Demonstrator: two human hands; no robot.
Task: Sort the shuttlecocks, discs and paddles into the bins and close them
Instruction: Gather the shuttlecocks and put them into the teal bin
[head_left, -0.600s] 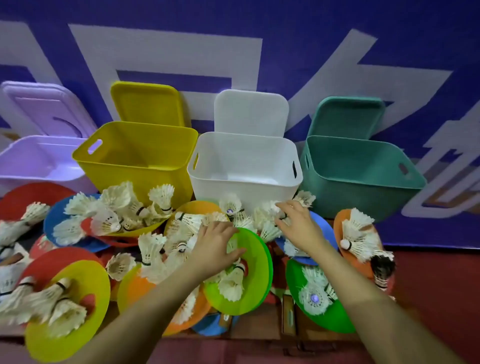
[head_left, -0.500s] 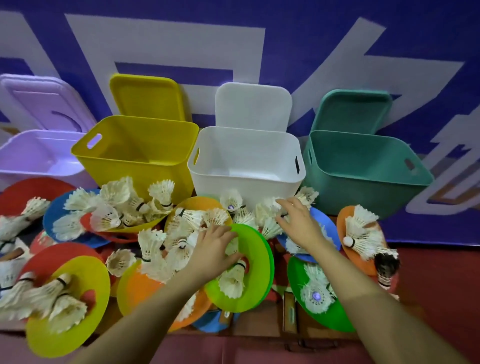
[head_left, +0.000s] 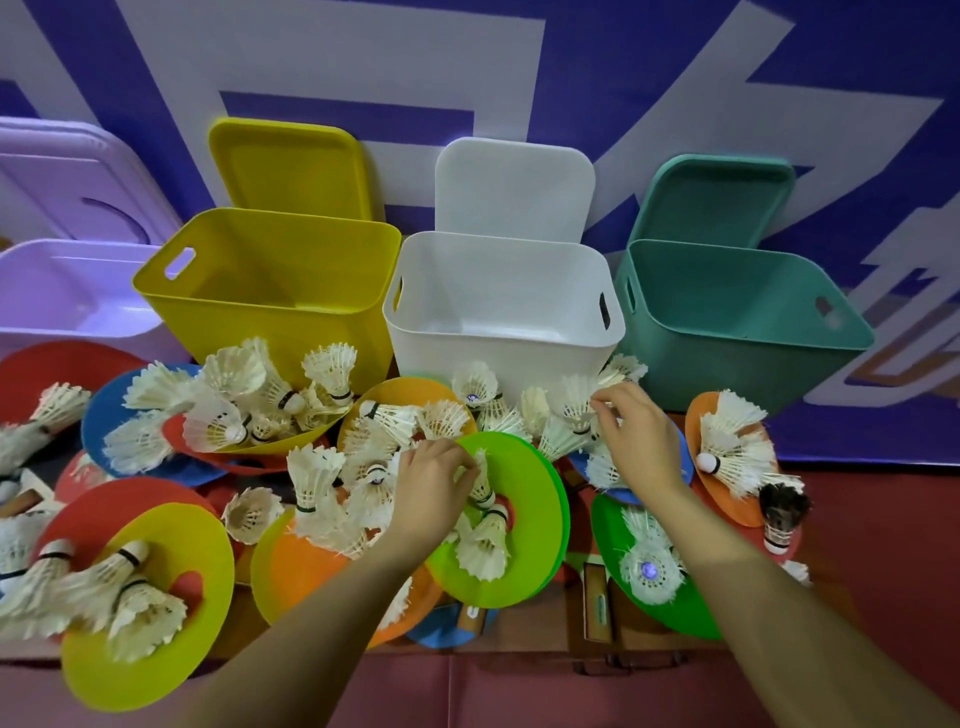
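Several white feather shuttlecocks lie heaped on coloured flat discs in front of four open bins: purple, yellow, white and teal. My left hand rests over the bright green disc, its fingers pinching the feathers of a shuttlecock that lies there. My right hand reaches over a blue disc just before the white bin, fingertips closed on a shuttlecock. A wooden paddle handle pokes out under the discs.
Each bin's lid leans upright behind it against the blue-and-white wall: yellow, white, teal, purple. An orange disc with shuttlecocks and a dark-feathered shuttlecock sit at the right. Red floor lies beyond.
My head has tipped so the bins sit lower in view. Both hands stayed over the pile; the right hand's fingers have shifted up onto a shuttlecock by the white bin.
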